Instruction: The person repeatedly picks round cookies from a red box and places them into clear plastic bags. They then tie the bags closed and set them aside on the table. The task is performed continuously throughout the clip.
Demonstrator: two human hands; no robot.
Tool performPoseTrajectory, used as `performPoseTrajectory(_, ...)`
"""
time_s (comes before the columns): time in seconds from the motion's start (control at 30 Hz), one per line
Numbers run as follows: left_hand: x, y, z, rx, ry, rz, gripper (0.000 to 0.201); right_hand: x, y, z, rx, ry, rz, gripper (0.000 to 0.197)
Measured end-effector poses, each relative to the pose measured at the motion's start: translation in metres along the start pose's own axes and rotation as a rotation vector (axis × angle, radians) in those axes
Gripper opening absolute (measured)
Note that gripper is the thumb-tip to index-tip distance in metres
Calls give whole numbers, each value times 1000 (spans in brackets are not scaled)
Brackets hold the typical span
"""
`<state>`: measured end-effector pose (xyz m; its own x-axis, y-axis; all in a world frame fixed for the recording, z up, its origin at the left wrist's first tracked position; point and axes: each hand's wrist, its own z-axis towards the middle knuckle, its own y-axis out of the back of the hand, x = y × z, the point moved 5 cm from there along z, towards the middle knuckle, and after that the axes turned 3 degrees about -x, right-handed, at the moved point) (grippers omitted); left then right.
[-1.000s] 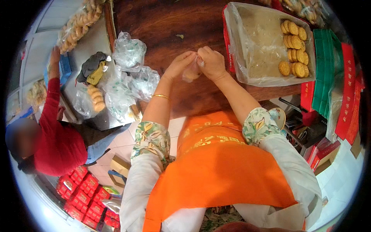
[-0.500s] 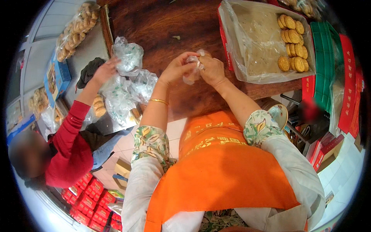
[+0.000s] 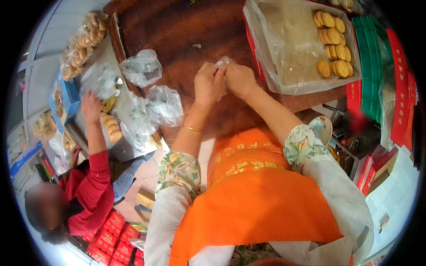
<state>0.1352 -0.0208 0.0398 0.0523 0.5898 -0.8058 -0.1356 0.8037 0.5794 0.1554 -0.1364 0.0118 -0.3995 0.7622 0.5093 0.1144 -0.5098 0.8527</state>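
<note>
Over the dark wooden table (image 3: pixel 195 26), my left hand (image 3: pixel 207 86) and my right hand (image 3: pixel 242 81) are close together, fingers pinched on a small clear plastic bag (image 3: pixel 223 61). A crumpled bit of it shows above the fingertips. Whether anything is inside the bag is hidden by my hands. Left of my hands lie crumpled clear bags (image 3: pixel 163 106). To the right, a lined box (image 3: pixel 284 48) holds rows of round golden cookies (image 3: pixel 341 52) along its right side.
At left, a co-worker's hand (image 3: pixel 91 108) is at a clear bag (image 3: pixel 100 80) on the side counter. Bagged baked goods (image 3: pixel 84 44) and a blue box (image 3: pixel 64 99) are there. Green trays (image 3: pixel 370 66) stand right, red packages (image 3: pixel 108 237) lower left.
My hands have drawn closer together around the plastic bag, and less of it shows. The co-worker's hand has moved left off the table's bags, and a clear bag now lies by it.
</note>
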Motion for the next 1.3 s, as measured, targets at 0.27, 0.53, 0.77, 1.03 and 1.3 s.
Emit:
performPoseTrajectory(0.27, 92, -21, -17, -219, 647, -827, 19, -21, 1, -24, 395, -51, -82, 16)
performPoseTrajectory(0.53, 110, -37, -27, -310, 849, -1166, 16, -29, 4, -41, -3, 2, 347, 27)
performPoseTrajectory(0.77, 83, -31, -13, -165, 858, -980, 12, -19, -22, -21, 137, -422, 928, 35)
performPoseTrajectory(1.03, 91, -34, -10, -171, 782, -970, 24, -21, -21, -12, 228, -220, 483, 44)
performPoseTrajectory(1.3, 14, 2, -24, -249, 222, -73, 11, -24, -16, 1, 218, -229, 618, 21)
